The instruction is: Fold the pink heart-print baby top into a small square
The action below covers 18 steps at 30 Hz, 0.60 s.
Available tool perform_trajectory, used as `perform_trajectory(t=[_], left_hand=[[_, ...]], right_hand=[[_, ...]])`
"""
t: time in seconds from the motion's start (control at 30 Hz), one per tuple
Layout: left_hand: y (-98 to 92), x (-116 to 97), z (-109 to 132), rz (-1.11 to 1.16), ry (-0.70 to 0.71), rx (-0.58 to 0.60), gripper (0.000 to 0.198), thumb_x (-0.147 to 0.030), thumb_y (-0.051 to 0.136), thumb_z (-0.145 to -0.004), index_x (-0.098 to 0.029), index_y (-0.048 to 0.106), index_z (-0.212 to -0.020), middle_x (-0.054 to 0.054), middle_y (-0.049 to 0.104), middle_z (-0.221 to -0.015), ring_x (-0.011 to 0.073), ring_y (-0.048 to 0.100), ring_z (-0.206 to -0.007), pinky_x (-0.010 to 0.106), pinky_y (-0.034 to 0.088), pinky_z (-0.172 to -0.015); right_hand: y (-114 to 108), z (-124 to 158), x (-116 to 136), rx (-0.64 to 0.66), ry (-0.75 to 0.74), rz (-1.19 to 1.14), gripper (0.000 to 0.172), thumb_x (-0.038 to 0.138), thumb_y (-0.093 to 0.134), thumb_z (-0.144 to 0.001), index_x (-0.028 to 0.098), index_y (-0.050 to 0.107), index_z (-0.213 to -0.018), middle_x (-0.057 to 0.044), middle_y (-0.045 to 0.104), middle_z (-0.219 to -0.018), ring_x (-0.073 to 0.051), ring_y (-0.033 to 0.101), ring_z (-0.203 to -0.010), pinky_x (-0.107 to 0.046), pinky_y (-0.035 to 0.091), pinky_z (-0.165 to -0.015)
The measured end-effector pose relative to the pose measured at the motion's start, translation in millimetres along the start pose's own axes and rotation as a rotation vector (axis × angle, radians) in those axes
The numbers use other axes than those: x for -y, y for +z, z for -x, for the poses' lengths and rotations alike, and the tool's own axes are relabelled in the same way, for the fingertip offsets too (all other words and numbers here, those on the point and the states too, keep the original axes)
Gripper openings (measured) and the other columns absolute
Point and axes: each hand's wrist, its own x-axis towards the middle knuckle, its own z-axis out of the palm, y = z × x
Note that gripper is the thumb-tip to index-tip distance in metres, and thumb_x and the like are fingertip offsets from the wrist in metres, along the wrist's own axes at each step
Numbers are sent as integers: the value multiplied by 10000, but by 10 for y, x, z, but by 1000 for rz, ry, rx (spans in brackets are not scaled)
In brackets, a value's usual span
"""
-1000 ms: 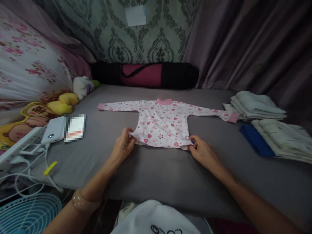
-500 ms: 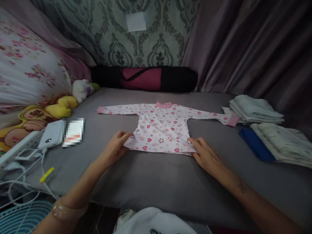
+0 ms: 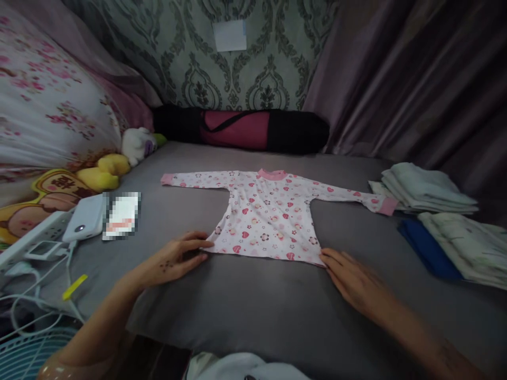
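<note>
A small white long-sleeved baby shirt (image 3: 269, 219) with pink hearts and a pink collar lies spread flat on the grey bed sheet (image 3: 257, 306), both sleeves stretched out sideways. My left hand (image 3: 176, 257) lies flat on the sheet with its fingers stretched out, the fingertips touching the shirt's lower left hem corner. My right hand (image 3: 354, 279) lies flat too, fingers out, its tips at the lower right hem corner. Neither hand grips anything.
Folded pale cloths (image 3: 430, 187) and a blue cloth (image 3: 425, 245) sit stacked at the right. A rolled black and pink mat bag (image 3: 241, 129) lies along the wall. At the left are plush toys (image 3: 105, 171), a white device (image 3: 85, 224), cables and a fan grille (image 3: 24, 353).
Both hands have let go of the hem corners and flattened out, sliding slightly outward. The hem now lies flatter and wider on the sheet.
</note>
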Motion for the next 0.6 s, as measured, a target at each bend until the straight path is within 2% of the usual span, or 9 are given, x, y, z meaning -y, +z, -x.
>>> perform_trajectory(t=[0.07,0.13,0.2,0.3,0.37,0.47,0.6], left_hand=[[-42,-53,-26,83,-101,-40,430,-481,537,-863,-276,648,-1225,72,632,-1252,255,595,-1088,311,501,-872],[-45,-87,-118,116,-219,-160,467,-537,513,-850,-239,667,-1174,74,696,-1104,248,625,-958,301,511,-780],[-4,-109,-260,82,-309,-254,463,-562,478,-839,-203,707,-1019,60,714,-891,222,619,-791,281,487,-662],[109,-149,-475,36,-361,-258,420,-522,459,-824,-177,698,-807,26,638,-661,176,553,-621,256,399,-545],[185,-176,-567,40,-368,-267,370,-470,474,-815,-169,681,-752,21,608,-613,157,523,-575,255,366,-531],[269,-195,-607,36,-372,-320,306,-408,497,-817,-167,670,-743,31,614,-622,150,519,-574,260,360,-551],[324,-199,-563,19,-402,-345,298,-394,491,-854,-163,671,-791,54,653,-695,158,549,-615,269,362,-579]], right_hand=[[-83,9,-70,63,-12,-33,354,225,389,-930,273,626,-1190,-72,612,-1254,-248,611,-1075,-384,515,-876],[-220,-125,-84,131,-8,-46,303,247,431,-928,301,656,-1123,-57,660,-1153,-240,637,-1001,-350,515,-804],[-367,-443,-1,153,3,-44,243,260,477,-923,317,688,-1029,-46,696,-1008,-241,652,-913,-324,492,-741],[-485,-1194,307,130,-34,-105,183,271,524,-923,290,706,-910,-43,699,-871,-234,646,-866,-293,452,-747],[-455,-1750,576,121,-69,-158,212,251,496,-942,265,702,-895,-43,700,-879,-227,638,-895,-283,436,-775],[-281,-2468,936,117,-81,-181,241,200,458,-957,223,696,-929,-57,700,-965,-209,630,-951,-266,424,-809],[-5,-3053,1224,117,25,-155,193,252,517,-956,182,656,-1071,-105,667,-1115,-233,599,-1067,-280,421,-854]])
